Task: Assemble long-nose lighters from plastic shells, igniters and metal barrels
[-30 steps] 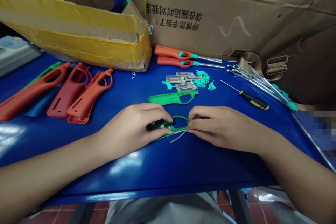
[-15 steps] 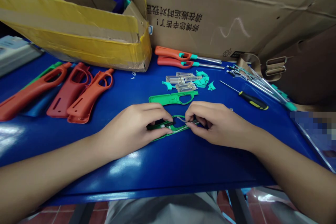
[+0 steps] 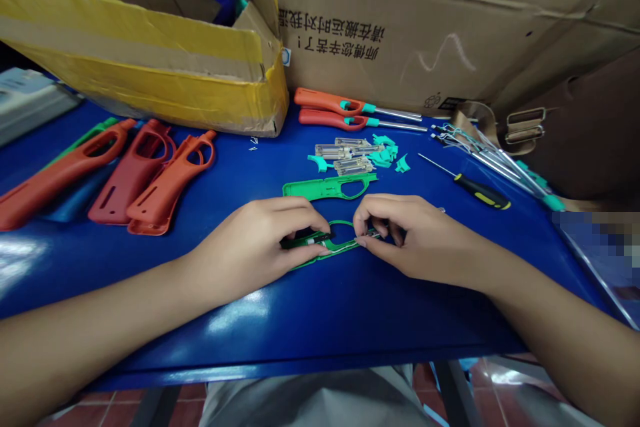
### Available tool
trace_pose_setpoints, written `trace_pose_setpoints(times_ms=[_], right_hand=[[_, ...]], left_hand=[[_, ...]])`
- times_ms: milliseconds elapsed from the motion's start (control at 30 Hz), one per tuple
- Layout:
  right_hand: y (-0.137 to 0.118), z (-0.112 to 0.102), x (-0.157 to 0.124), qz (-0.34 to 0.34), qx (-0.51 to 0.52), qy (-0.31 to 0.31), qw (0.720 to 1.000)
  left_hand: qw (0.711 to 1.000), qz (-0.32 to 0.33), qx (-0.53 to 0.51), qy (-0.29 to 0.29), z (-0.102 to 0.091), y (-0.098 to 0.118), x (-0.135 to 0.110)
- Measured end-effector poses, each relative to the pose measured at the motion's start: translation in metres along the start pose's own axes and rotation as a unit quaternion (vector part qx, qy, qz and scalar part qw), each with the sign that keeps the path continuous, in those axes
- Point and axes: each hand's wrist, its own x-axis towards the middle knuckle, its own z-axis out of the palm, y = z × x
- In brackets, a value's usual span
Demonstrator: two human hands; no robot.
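My left hand (image 3: 280, 233) is closed around the handle end of a green lighter shell half (image 3: 338, 255), open side up, low over the blue table. A black and white part (image 3: 320, 238) sits inside it by my left fingertips. A thin white wire (image 3: 346, 248) runs along the shell's lower edge toward its narrow end. There my right hand (image 3: 400, 230) pinches the wire with thumb and forefinger; the exact contact is partly hidden. Just behind lies another green shell half (image 3: 320, 189), flat on the table.
Clear fuel tanks (image 3: 350, 153) and teal triggers (image 3: 385, 153) lie behind, below two orange lighters (image 3: 330, 110). A screwdriver (image 3: 483, 192) and metal tubes with wires (image 3: 505, 170) are at right. Orange shells (image 3: 165, 180) lie left, before a taped carton (image 3: 200, 60).
The wire loop that stood up near my right fingers now lies down along the shell. My right fingers have spread slightly; my left hand has stayed put.
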Motion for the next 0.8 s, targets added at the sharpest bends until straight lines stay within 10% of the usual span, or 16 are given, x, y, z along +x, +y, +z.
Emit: trace_pose_setpoints(times_ms=[800], right_hand=[[0.0000,0.0055,0.0037,-0.005,-0.008,0.027,1.000]], left_hand=[[0.998,-0.049,0.010,0.023,0.0088,0.0074,-0.0018]])
